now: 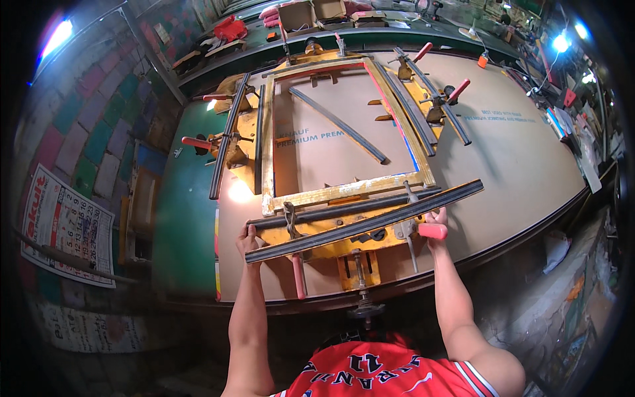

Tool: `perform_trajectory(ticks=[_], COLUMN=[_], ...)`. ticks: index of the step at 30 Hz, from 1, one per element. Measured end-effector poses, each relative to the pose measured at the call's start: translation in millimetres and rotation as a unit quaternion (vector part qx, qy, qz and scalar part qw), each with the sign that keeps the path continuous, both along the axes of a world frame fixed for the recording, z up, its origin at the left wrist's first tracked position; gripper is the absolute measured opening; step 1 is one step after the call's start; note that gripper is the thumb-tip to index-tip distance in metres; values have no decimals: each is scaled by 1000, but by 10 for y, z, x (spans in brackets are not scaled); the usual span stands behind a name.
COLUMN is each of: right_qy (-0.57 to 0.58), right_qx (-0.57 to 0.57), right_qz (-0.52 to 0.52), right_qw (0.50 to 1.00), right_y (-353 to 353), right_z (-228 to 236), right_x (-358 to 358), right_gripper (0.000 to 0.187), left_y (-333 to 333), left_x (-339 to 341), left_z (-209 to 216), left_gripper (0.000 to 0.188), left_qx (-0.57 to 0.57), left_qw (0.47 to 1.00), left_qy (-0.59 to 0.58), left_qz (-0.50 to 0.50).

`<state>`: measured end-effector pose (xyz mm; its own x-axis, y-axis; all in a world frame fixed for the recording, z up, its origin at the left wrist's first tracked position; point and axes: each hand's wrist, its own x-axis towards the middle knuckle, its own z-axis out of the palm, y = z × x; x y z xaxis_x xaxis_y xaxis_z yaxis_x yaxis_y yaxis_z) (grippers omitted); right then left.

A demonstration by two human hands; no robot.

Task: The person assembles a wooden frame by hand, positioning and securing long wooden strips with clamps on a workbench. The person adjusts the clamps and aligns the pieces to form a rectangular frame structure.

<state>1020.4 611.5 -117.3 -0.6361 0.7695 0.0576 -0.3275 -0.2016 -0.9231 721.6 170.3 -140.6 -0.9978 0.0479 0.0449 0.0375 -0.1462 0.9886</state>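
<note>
Two long dark metal strips lie side by side along the near edge of a yellow clamping jig point(317, 246). My left hand point(249, 238) is closed at the left end of the inner strip point(357, 208), while the outer strip point(364, 227) crosses over my left wrist. Below the outer strip's right half, my right hand point(434, 220) has its fingers curled just above a pink clamp handle point(432, 231). That strip partly hides those fingers, so what they grip is unclear. Beyond the strips, a rectangular frame point(345, 194) with worn, yellowish sides lies flat within the jig.
A loose dark strip point(338, 126) lies diagonally inside the frame. Clamps with red handles point(196, 143) line the jig's sides. Brown board point(516, 155) covers much of the green table point(185, 218). Boxes point(297, 16) stand at the back; clutter fills the right side.
</note>
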Motion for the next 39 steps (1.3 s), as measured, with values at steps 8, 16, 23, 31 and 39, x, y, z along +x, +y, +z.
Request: perform_trajectory(ticks=[8, 16, 23, 31, 39], right_qy=[-84, -158, -169, -34, -101], right_qx=[-2, -1, -43, -100, -93], right_qz=[-30, 50, 46, 95, 85], right_qw=[996, 986, 984, 990, 987], right_y=[107, 53, -23, -39, 61], right_z=[-101, 18, 97, 16, -39], right_x=[103, 149, 129, 129, 210], right_gripper=[52, 32, 44, 45, 38], left_y=[36, 97, 191, 98, 237], left_x=[84, 539, 623, 565, 571], left_z=[155, -58, -64, -421, -545], left_gripper=[29, 43, 43, 49, 48], left_qx=[-32, -196, -243, -331, -279], left_qw=[990, 974, 965, 934, 953], left_qy=[-124, 109, 100, 131, 99], left_qz=[-55, -33, -3, 29, 64])
